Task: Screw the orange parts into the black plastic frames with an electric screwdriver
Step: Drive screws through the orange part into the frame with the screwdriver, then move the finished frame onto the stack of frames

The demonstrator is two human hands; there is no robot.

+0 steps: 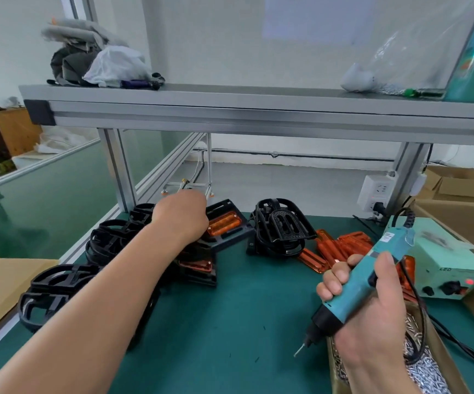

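Head view: your left hand (181, 220) reaches forward to the left end of the black frame (230, 237) that carries an orange part (224, 226). Its fingers are hidden behind the knuckles, so you cannot tell whether they grip the frame. The orange part's long axis runs roughly left to right across you. Your right hand (372, 302) is wrapped around the electric screwdriver (372, 277). Its bit (299, 351) points down and left, well apart from that frame, which lies ahead and to the left of it. Your left hand is far nearer.

Loose orange parts (341, 248) lie between the screwdriver and a pile of frames (281, 226). The green mat (238, 322) offers room between bit and frame. A box of screws (423, 373) sits under your right wrist.
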